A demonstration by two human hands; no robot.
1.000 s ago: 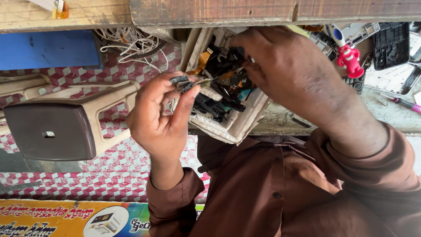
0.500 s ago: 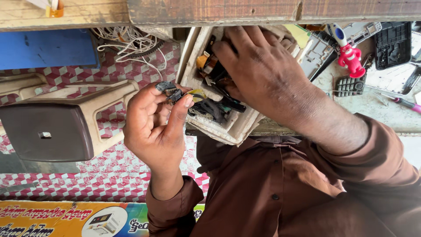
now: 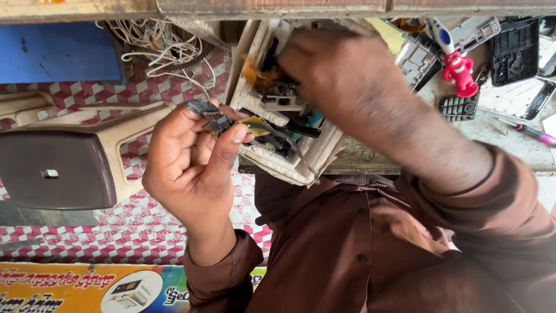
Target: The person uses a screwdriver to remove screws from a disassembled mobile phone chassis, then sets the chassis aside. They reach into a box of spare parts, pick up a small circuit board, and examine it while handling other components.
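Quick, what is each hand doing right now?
Left hand: closed, pinching a small dark part at its fingertips.
Right hand: reaching into the white tray of parts; its grip cannot be told.

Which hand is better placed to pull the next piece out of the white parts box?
Right, likely. The right hand is inside the white parts box, fingers among its pieces. The left hand sits beside it, pinching a small dark part.
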